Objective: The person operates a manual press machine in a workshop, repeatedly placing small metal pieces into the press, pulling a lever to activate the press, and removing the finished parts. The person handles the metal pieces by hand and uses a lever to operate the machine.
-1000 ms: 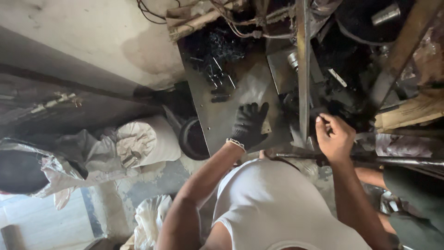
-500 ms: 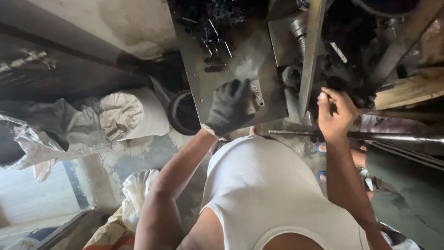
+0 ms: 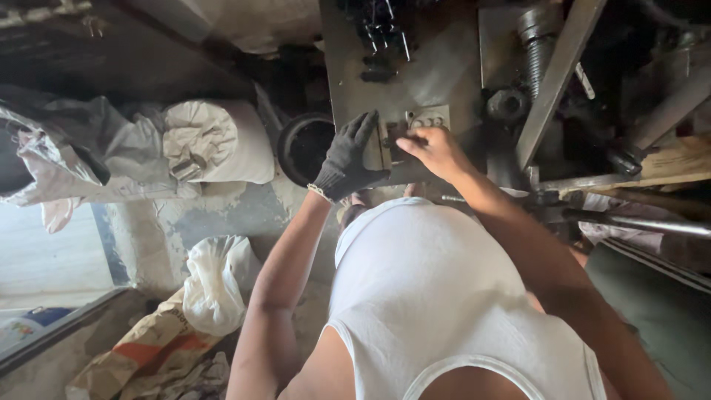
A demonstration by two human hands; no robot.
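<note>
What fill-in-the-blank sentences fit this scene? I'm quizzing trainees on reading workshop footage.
1. The left hand wears a dark ____.
2. The right hand is ____, with no covering.
3. Both hands rest on a small plate that has round ____ in it.
4. Left of the bench, a white ____ lies on the floor.

Missing: glove; bare; holes; sack

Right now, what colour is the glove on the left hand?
Dark grey to black, a knit glove, seen in the head view.
</note>
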